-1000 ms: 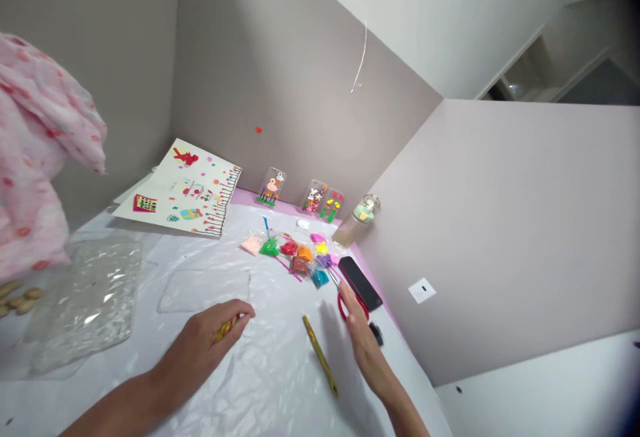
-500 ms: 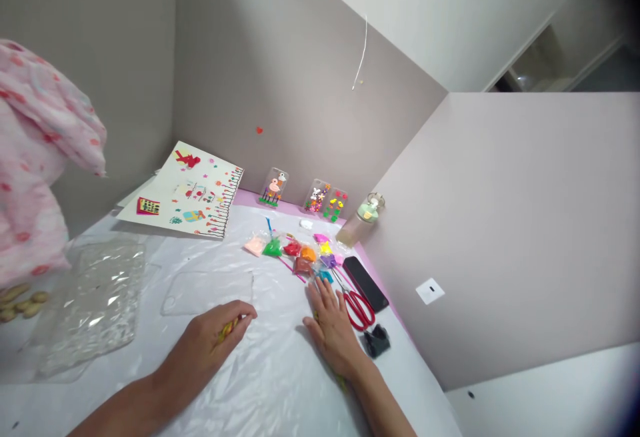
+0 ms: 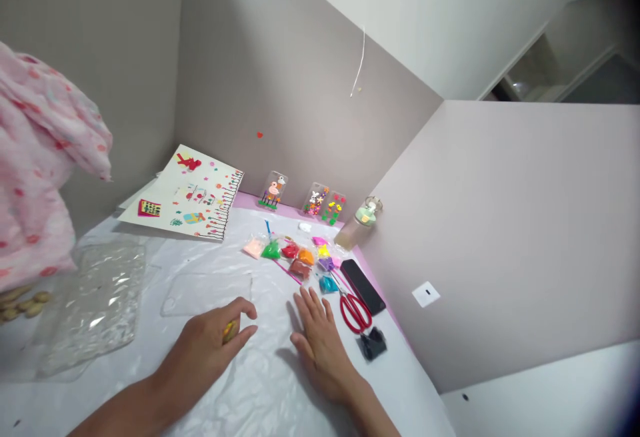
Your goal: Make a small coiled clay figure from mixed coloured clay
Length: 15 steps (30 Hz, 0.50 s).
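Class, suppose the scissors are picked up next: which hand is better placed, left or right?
Probably the right hand: it is palm down, fingers slightly spread, close to the red-handled scissors. The left hand is farther away, with a yellow piece tucked within its curled fingers.

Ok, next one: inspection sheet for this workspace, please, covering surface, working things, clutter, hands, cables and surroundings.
Surface: creased whitish plastic sheet over the table.
Working things: transparent phone case, lying flat; coloured packets beyond the hands; red-handled scissors.
Clutter: black packet, bottle, notebook, peanuts.
Left hand: fingers curled round a yellowish piece, thumb and forefinger apart.
Right hand: open, palm down; contact with the sheet unclear.
Cables: thin white strand against the wall; whether a cable, cannot tell.
Surroundings: greyish walls, wall plate, pink cloth at left.
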### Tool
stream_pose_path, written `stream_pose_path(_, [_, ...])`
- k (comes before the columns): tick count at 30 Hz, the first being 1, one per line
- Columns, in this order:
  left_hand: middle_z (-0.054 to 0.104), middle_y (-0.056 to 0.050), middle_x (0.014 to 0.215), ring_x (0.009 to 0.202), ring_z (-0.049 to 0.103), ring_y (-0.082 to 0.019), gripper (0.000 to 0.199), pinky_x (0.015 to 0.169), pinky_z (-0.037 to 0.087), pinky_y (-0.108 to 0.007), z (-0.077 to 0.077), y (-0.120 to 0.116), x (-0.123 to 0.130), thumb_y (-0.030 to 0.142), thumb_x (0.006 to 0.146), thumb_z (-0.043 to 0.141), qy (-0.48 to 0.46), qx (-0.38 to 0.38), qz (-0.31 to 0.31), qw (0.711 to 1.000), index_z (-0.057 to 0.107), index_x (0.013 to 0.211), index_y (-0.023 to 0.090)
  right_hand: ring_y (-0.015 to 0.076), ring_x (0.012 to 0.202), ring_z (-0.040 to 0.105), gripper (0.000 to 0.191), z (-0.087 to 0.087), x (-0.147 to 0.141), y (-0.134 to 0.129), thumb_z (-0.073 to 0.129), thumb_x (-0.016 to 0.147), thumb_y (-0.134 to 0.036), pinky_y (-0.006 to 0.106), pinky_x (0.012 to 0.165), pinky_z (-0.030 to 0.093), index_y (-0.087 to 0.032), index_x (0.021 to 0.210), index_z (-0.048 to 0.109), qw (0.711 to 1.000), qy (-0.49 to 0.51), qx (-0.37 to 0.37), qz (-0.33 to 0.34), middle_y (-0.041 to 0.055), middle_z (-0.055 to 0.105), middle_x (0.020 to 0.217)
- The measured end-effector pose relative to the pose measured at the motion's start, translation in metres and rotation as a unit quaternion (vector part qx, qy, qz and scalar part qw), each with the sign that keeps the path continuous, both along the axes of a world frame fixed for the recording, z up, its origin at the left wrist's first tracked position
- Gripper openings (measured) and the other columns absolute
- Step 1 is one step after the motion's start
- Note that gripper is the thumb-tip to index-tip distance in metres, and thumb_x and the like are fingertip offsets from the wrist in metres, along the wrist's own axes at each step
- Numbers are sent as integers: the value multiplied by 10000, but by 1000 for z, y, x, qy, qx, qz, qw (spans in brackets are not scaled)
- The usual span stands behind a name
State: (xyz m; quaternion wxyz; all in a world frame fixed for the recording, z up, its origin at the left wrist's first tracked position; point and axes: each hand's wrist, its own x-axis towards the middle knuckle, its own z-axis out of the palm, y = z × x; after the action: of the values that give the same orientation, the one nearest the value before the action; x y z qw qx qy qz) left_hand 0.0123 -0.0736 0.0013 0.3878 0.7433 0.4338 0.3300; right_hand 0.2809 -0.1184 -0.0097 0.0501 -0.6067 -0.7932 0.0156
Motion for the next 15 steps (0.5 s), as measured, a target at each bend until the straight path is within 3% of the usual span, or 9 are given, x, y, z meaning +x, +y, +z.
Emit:
stream_pose_path(2, [550, 77, 583, 555, 563, -162, 222, 574, 440, -244, 23, -12, 7, 456, 966, 555, -14, 12, -43, 999, 708, 988, 297, 324, 1585, 203, 658, 12, -8, 14, 441, 1057, -517, 651, 1241, 244, -188, 1610, 304, 999, -38, 26, 25, 164, 304, 1679])
stream_pose_path(3, [612, 64, 646, 602, 597, -162, 222, 631, 476, -247, 38, -19, 14, 434, 984, 540, -36, 29, -95, 994, 713, 1000, 295, 343, 1582, 205, 663, 20, -17, 26, 476, 1045, -520, 662, 1239, 233, -169, 1591, 341, 996, -67, 49, 29, 177, 299, 1679])
stream_pose_path(6, [736, -3, 1039, 980, 676, -189, 232, 919, 506, -279, 83, -36, 44, 188, 978, 495, -81, 124, -227, 963, 698, 1053, 271, 418, 1563, 216, 665, 38, -52, 72, 511, 1039, -481, 710, 1221, 207, -40, 1525, 403, 979, -156, 122, 48, 275, 302, 1651])
stream_pose_path(8, [714, -39, 1077, 1016, 658, -209, 294, 902, 526, -311, 105, -43, 71, 60, 893, 509, -13, 199, -252, 947, 683, 1046, 240, 381, 1584, 154, 606, 42, -74, 103, 461, 1069, -410, 661, 1262, 141, -8, 1516, 384, 971, -180, 137, 78, 269, 285, 1660])
stream_pose_path(9, [698, -66, 1116, 1052, 642, -238, 278, 899, 536, -351, 112, -46, 84, 56, 877, 529, 63, 228, -252, 938, 673, 1043, 225, 363, 1587, 149, 573, 41, -84, 116, 443, 1077, -374, 635, 1276, 124, 1, 1506, 386, 966, -193, 144, 95, 264, 310, 1651])
stream_pose_path(11, [691, -144, 1092, 1062, 631, -316, 203, 854, 551, -438, 120, -52, 106, 55, 855, 567, 121, 247, -241, 931, 675, 980, 172, 340, 1576, 207, 491, 37, -100, 136, 418, 1080, -305, 608, 1282, 150, 13, 1454, 440, 956, -217, 154, 121, 260, 421, 1591])
stream_pose_path(15, [713, -150, 998, 965, 657, -316, 231, 714, 554, -409, 123, -69, 129, 123, 791, 724, 184, 266, -282, 903, 685, 1015, 161, 332, 1509, 367, 374, 23, -117, 151, 385, 1050, -181, 612, 1258, 248, -18, 1331, 570, 937, -257, 168, 165, 216, 621, 1411])
